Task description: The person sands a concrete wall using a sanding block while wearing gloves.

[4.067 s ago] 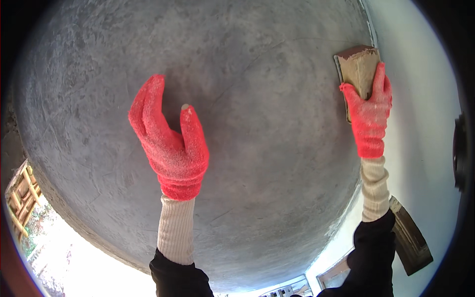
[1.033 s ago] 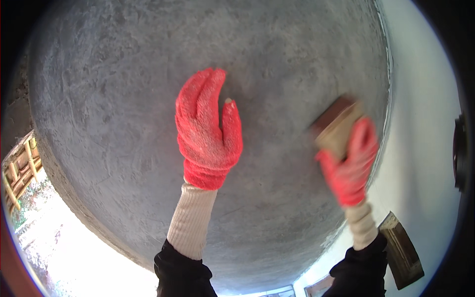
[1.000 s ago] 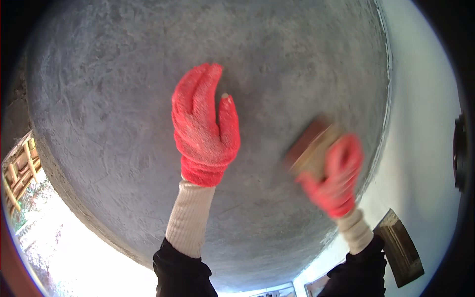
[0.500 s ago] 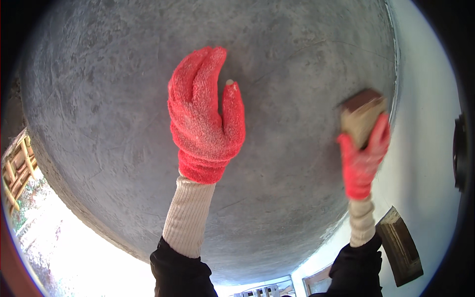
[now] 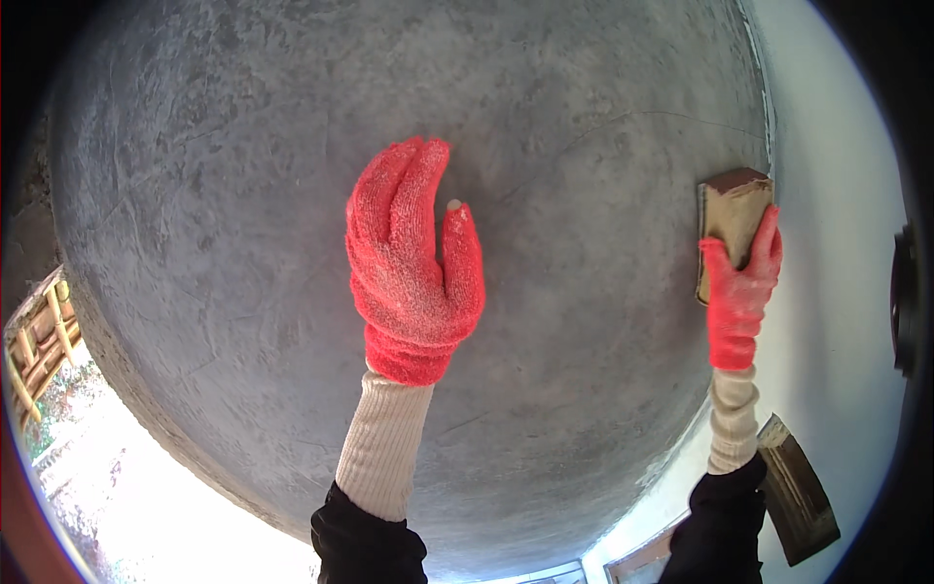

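Note:
My left hand [image 5: 413, 263], in a red glove with a cream ribbed cuff, is at the middle of a grey plastered surface [image 5: 564, 292]. Its fingers are extended and slightly bent, the thumb stands apart, and nothing shows in it; whether the palm touches the plaster is hidden. At the right, my right hand [image 5: 741, 292], gloved alike, grips a sanding block [image 5: 735, 214], tan with a brown end. The block lies against the plaster beside its right edge, with thumb and fingers on opposite sides of it.
A white wall [image 5: 827, 195] meets the plaster along the right, with a dark round fixture [image 5: 903, 302] on it. A dark framed recess [image 5: 798, 492] is at lower right. At far left, past the plaster's rough edge, are a bamboo structure [image 5: 44, 336] and bright daylight.
My right hand has moved right with the sanding block, which now stands straighter, close to the white wall. My left hand appears a little lower in view, its pose much the same.

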Demonstrator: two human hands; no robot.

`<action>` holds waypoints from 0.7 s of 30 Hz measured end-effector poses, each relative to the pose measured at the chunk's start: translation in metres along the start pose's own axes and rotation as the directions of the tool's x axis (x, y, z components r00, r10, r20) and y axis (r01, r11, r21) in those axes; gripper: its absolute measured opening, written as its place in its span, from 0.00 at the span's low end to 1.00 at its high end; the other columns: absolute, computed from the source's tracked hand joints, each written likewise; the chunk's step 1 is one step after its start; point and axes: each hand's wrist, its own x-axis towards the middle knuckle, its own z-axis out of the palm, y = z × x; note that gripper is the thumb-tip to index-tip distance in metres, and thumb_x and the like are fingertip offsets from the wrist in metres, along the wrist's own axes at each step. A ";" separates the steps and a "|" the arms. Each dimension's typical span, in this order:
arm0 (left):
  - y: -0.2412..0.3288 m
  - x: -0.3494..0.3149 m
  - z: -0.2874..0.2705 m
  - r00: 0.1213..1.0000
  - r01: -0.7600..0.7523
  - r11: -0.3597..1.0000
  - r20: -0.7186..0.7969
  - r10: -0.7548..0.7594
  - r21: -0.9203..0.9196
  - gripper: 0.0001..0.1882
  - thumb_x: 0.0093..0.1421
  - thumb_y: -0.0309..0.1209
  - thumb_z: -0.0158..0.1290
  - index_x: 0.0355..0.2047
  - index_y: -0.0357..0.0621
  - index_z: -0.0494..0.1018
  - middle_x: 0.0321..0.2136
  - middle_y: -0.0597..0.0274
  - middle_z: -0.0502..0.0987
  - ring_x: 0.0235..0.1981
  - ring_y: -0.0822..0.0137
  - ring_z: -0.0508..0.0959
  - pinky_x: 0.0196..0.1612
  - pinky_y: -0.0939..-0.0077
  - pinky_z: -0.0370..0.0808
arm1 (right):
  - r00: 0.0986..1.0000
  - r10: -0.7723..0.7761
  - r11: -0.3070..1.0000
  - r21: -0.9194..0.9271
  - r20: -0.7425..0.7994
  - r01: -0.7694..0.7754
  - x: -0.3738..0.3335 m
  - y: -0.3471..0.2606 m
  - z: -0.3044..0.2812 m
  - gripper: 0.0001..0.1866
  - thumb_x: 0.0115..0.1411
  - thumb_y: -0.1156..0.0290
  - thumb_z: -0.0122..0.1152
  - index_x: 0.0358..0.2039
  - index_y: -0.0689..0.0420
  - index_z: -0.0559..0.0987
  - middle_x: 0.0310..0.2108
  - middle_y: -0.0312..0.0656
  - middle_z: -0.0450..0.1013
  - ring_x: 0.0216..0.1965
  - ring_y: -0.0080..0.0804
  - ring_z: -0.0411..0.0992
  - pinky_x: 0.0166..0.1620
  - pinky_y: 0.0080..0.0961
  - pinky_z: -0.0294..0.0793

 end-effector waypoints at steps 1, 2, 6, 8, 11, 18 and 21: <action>-0.002 0.000 0.001 1.000 -0.010 1.000 0.001 0.010 0.006 0.21 0.61 0.18 0.49 0.56 0.35 0.71 0.54 0.49 0.74 0.55 0.49 0.72 0.59 0.60 0.69 | 0.998 0.001 0.998 -0.058 -0.059 -0.005 0.001 -0.007 0.003 0.51 0.42 0.72 0.77 0.65 0.65 0.59 0.60 0.60 0.62 0.55 0.62 0.65 0.58 0.42 0.68; -0.003 -0.001 0.001 1.000 -0.010 1.000 0.001 0.010 0.007 0.21 0.61 0.18 0.49 0.56 0.35 0.71 0.54 0.49 0.74 0.55 0.49 0.72 0.59 0.60 0.69 | 0.997 -0.043 0.997 -0.058 0.070 0.047 -0.016 -0.028 -0.008 0.48 0.45 0.70 0.76 0.64 0.64 0.61 0.56 0.60 0.64 0.53 0.59 0.66 0.56 0.42 0.69; -0.004 0.001 0.006 1.000 0.000 1.000 -0.006 0.000 -0.013 0.21 0.61 0.18 0.48 0.56 0.35 0.71 0.54 0.49 0.74 0.55 0.49 0.72 0.59 0.60 0.69 | 0.658 -0.647 0.750 0.479 0.386 0.456 -0.106 -0.057 -0.013 0.22 0.46 0.60 0.76 0.36 0.57 0.76 0.42 0.47 0.70 0.38 0.51 0.70 0.37 0.48 0.72; -0.003 0.001 0.005 1.000 -0.011 1.000 -0.018 0.011 -0.020 0.21 0.61 0.19 0.48 0.55 0.35 0.71 0.54 0.49 0.74 0.55 0.49 0.72 0.59 0.59 0.69 | 0.622 -0.690 0.715 0.481 0.370 0.508 -0.110 -0.054 -0.022 0.20 0.44 0.60 0.77 0.31 0.55 0.74 0.40 0.44 0.70 0.36 0.49 0.70 0.34 0.48 0.71; -0.007 0.000 -0.002 1.000 -0.023 0.999 0.008 0.023 0.032 0.20 0.61 0.19 0.48 0.55 0.34 0.71 0.54 0.49 0.74 0.55 0.49 0.72 0.59 0.59 0.69 | 0.797 -0.552 0.832 0.225 0.245 0.507 -0.065 -0.047 -0.027 0.30 0.41 0.64 0.78 0.43 0.58 0.74 0.46 0.49 0.69 0.42 0.54 0.69 0.42 0.50 0.71; -0.001 -0.001 0.000 1.000 0.001 0.999 0.023 -0.002 0.038 0.20 0.61 0.19 0.49 0.55 0.35 0.72 0.54 0.48 0.74 0.55 0.49 0.73 0.58 0.60 0.70 | 0.998 0.067 0.997 -0.024 -0.003 -0.067 -0.033 -0.009 -0.001 0.51 0.46 0.69 0.77 0.67 0.64 0.59 0.60 0.62 0.62 0.56 0.63 0.64 0.60 0.46 0.65; -0.005 0.001 0.002 1.000 0.000 1.000 0.013 0.000 0.029 0.20 0.61 0.19 0.50 0.55 0.35 0.72 0.54 0.49 0.74 0.55 0.49 0.73 0.58 0.60 0.70 | 0.903 -0.357 0.929 0.195 0.240 0.316 -0.103 -0.054 -0.022 0.39 0.47 0.64 0.76 0.59 0.59 0.69 0.55 0.55 0.66 0.49 0.58 0.69 0.54 0.49 0.70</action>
